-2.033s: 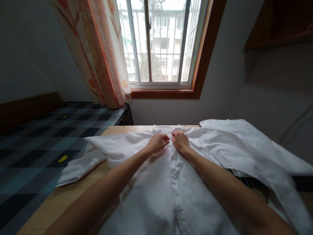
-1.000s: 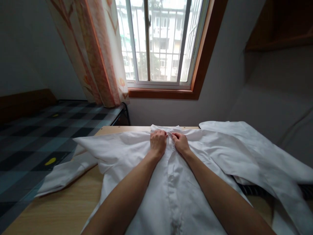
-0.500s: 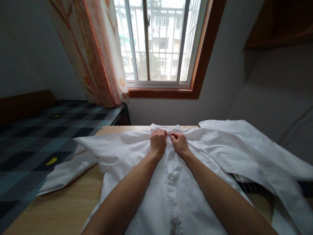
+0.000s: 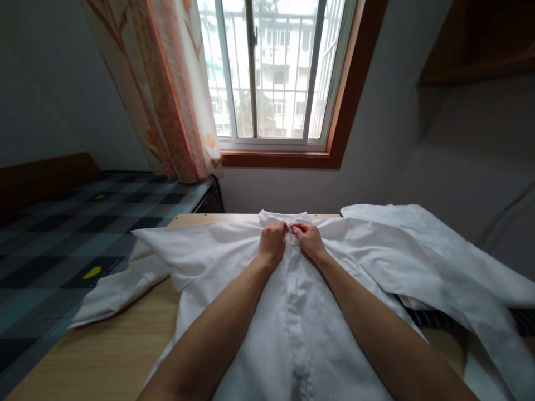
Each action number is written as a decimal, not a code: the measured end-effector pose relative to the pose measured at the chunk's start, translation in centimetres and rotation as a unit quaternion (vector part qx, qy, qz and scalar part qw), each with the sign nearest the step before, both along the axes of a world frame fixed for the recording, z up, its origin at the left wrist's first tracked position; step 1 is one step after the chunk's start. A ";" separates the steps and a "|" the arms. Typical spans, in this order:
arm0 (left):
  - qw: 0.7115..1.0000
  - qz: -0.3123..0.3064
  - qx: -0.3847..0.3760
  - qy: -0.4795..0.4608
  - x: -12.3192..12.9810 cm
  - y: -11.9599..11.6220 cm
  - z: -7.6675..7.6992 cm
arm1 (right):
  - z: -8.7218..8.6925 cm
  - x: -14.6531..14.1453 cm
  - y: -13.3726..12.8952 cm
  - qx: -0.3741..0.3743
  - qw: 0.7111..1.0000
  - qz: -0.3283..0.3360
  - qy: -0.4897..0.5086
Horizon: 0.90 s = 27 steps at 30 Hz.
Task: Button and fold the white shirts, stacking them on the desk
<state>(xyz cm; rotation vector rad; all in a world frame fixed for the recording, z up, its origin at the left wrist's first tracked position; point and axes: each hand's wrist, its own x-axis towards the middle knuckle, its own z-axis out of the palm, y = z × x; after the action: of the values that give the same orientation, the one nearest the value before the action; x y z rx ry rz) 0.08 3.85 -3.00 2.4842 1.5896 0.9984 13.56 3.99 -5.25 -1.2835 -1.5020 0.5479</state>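
Note:
A white long-sleeved shirt lies spread front side up, its collar at the far end and its button placket running down the middle towards me. Just below the collar, my left hand pinches the top of the placket. Close beside it on the right, my right hand is closed on the other edge of the same opening. The fingertips of both hands nearly meet. Any button between them is too small to make out.
The shirt rests on a light wooden table. A bed with a checked cover stands at the left. Another white garment lies at the right. Beyond the table are a barred window and a flowered curtain.
Both hands stay at the collar opening, with a slight shift of the fingers. The right hand's fingers have drawn a little closer to the left. The view has moved slightly.

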 end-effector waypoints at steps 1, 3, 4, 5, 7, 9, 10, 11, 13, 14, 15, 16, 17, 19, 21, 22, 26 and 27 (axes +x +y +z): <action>1.000 -0.007 -0.003 -0.005 0.0 0.0 -0.1 | 0.0 0.1 0.1 0.005 1.000 0.000 -0.002; 1.000 -0.012 -0.010 -0.019 -0.1 0.1 -0.2 | 0.1 0.1 0.2 0.011 1.000 -0.003 -0.010; 0.999 -0.012 -0.015 -0.027 -0.1 0.2 -0.2 | 0.2 0.1 0.2 0.014 1.000 -0.007 -0.015; 0.999 -0.010 -0.021 -0.035 -0.1 0.2 -0.3 | 0.2 0.1 0.2 0.015 1.000 -0.011 -0.021; 0.998 -0.009 -0.036 -0.049 -0.1 0.3 -0.3 | 0.1 0.1 0.3 0.018 0.999 -0.022 -0.033; 0.997 -0.010 -0.050 -0.063 -0.1 0.4 -0.2 | 0.0 0.1 0.3 0.020 0.998 -0.032 -0.045; 0.996 -0.011 -0.055 -0.070 -0.1 0.5 -0.2 | 0.0 0.1 0.3 0.021 0.998 -0.037 -0.052; 0.995 -0.012 -0.060 -0.077 0.0 0.5 -0.2 | -0.1 0.0 0.3 0.021 0.997 -0.042 -0.060; 0.993 -0.013 -0.071 -0.090 0.0 0.6 -0.1 | -0.1 -0.1 0.2 0.022 0.996 -0.052 -0.076; 0.992 -0.013 -0.076 -0.095 0.0 0.6 0.0 | -0.1 -0.1 0.1 0.023 0.995 -0.056 -0.084; 0.992 -0.013 -0.081 -0.100 0.0 0.6 0.0 | 0.0 -0.2 0.0 0.025 0.993 -0.061 -0.093; 0.991 -0.012 -0.084 -0.106 0.0 0.6 0.1 | 0.0 -0.3 -0.1 0.027 0.992 -0.065 -0.101; 0.990 -0.012 -0.084 -0.114 0.0 0.6 0.1 | 0.1 -0.5 -0.3 0.029 0.991 -0.069 -0.108; 0.988 -0.011 -0.076 -0.137 0.1 0.5 0.2 | 0.4 -0.7 -0.6 0.036 0.988 -0.079 -0.128; 0.982 -0.014 -0.075 -0.174 0.1 0.5 0.3 | 0.6 -0.9 -0.9 0.046 0.982 -0.091 -0.161; 0.978 -0.015 -0.079 -0.192 0.1 0.4 0.4 | 0.7 -1.0 -1.1 0.050 0.978 -0.096 -0.180; 0.971 -0.010 -0.095 -0.220 0.3 0.5 0.4 | 0.8 -1.1 -1.3 0.055 0.969 -0.099 -0.219; 0.971 -0.006 -0.095 -0.218 0.3 0.5 0.3 | 0.8 -1.1 -1.3 0.053 0.970 -0.098 -0.218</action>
<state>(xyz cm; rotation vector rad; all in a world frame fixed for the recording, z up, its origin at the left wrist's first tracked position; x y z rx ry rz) 0.38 4.39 -2.67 1.9732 1.4481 1.2190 12.47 2.68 -4.49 -1.5125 -1.7077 0.0528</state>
